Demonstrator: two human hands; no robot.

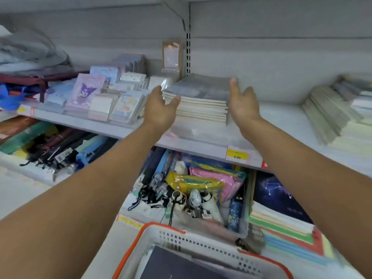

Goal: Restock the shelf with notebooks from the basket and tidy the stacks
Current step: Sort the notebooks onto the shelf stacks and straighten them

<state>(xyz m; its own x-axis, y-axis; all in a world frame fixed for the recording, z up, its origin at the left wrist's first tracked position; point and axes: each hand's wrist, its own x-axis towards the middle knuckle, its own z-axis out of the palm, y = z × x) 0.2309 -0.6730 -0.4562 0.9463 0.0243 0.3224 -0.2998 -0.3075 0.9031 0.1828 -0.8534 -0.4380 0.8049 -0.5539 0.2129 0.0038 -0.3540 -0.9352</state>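
Left hand (161, 109): fingers straight, against the notebook stack (199, 97) left side.
Right hand (242, 103): fingers straight, against its right side.

Notebooks (198, 95) glossy-wrapped – basket (201, 246) perforated plastic.

Head view looks forward and down, close on the shelf (201, 143).

The yellow price tag (237, 155) on the front edge of the shelf (201, 147) reads "6.00". Printing on the other tags, packets and covers is too blurred to read.
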